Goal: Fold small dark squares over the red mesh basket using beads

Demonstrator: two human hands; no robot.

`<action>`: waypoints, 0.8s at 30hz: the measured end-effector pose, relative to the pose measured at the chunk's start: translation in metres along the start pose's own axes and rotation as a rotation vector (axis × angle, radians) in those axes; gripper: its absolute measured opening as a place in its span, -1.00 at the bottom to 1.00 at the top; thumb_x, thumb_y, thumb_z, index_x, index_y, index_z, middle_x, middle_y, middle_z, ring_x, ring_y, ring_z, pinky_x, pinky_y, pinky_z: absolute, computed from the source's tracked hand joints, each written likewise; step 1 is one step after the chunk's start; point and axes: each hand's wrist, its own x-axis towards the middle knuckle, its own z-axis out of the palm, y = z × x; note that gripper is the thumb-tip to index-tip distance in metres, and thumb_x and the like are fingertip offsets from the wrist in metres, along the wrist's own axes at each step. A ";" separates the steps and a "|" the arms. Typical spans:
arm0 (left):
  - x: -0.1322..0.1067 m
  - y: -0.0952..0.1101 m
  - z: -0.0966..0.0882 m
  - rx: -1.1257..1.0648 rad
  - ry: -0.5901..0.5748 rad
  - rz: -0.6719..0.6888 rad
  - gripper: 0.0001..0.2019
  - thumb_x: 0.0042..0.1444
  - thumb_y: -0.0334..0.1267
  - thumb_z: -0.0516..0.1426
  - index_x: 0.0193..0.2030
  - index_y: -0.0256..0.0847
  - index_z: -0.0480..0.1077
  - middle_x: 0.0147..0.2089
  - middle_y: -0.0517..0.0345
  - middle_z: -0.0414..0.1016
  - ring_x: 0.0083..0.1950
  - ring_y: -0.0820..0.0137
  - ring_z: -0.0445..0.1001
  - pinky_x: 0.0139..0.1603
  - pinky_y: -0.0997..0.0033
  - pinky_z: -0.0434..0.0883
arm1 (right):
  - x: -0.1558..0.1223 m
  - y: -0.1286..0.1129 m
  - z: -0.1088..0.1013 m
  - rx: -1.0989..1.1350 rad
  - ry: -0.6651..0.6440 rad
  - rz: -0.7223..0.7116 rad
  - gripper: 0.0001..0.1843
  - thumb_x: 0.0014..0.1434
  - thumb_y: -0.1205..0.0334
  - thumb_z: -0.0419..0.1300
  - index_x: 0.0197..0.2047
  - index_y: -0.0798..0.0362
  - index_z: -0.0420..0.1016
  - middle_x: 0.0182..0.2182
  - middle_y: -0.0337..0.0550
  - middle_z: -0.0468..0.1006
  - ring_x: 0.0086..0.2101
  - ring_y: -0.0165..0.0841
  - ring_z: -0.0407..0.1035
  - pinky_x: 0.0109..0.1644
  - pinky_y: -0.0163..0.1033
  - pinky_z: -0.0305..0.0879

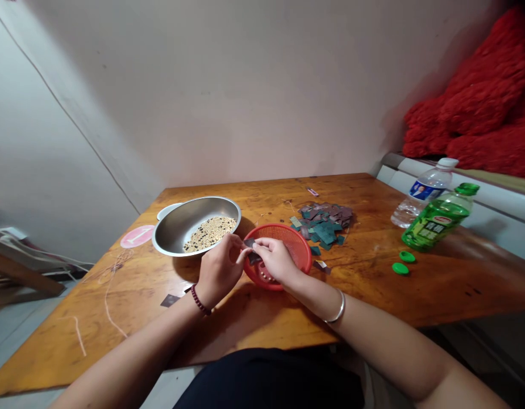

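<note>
Over the near left rim of a red plastic basket (303,241), my left hand (222,267) and my right hand (276,258) meet with fingers pinched. Between them is a small dark square piece (254,257), perhaps cloth or paper, gripped by both hands. A few small round beads (266,276) lie at the bottom of the basket. To the left a tilted steel bowl (173,227) holds many pale and black beads (213,230). Behind the basket on the right is a heap of dark green and brown square pieces (326,224).
Two bottles, one clear (422,193) and one green (439,218), stand at the right. Two green caps (401,268) lie before them. A pink round disc (137,236) and loose threads (107,295) are on the wooden table (365,295) at left. Red bundles (479,102) are piled behind.
</note>
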 end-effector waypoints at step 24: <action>0.001 -0.003 0.000 0.066 -0.029 0.115 -0.85 0.10 -0.16 0.12 -0.29 -0.18 0.28 -0.46 0.26 0.39 -0.48 0.52 0.35 -0.46 0.54 0.22 | -0.006 -0.007 0.001 -0.048 0.038 0.017 -0.75 0.11 0.12 0.10 -0.37 0.08 0.53 -0.48 -0.15 0.54 -0.42 -0.34 0.42 -0.39 -0.32 0.31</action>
